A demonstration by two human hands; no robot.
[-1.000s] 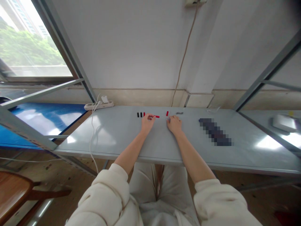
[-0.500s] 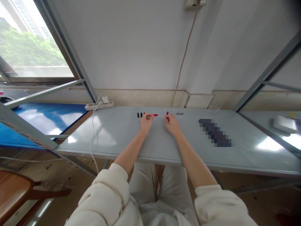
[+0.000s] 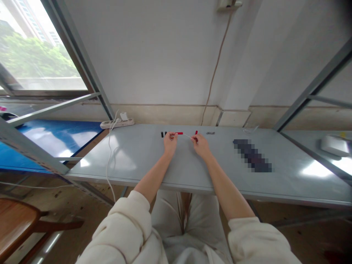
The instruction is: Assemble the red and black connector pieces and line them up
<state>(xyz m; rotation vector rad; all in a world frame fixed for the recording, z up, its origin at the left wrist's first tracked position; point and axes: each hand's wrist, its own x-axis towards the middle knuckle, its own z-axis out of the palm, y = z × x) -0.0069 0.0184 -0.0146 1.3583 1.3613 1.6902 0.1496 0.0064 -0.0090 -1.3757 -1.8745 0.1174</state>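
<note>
Fingers of my left hand [image 3: 170, 141] pinch a small red cylinder [image 3: 179, 133], which points right. A thin whitish strand [image 3: 187, 135] spans from its right end to my right hand [image 3: 201, 143], whose fingertips are closed on it. Just beyond the right fingers another red piece [image 3: 196, 132] shows, partly hidden by the hand; I cannot tell whether it is held. Left of my left hand stand short black cylinders [image 3: 162, 134], one partly covered by the fingers. Several small dark pieces [image 3: 210, 133] lie in a row right of my right hand.
The grey tabletop [image 3: 148, 161] carries a white power strip [image 3: 117, 123] at back left, its cable [image 3: 109, 157] hanging over the front edge. A blurred-out dark object [image 3: 252, 156] lies to the right. Metal frame posts [image 3: 310, 88] rise at both sides; a wooden chair [image 3: 19, 223] is at lower left.
My left hand with the red cylinder has shifted slightly left, and a bit more of the whitish strand shows between the hands. The right hand has barely moved.
</note>
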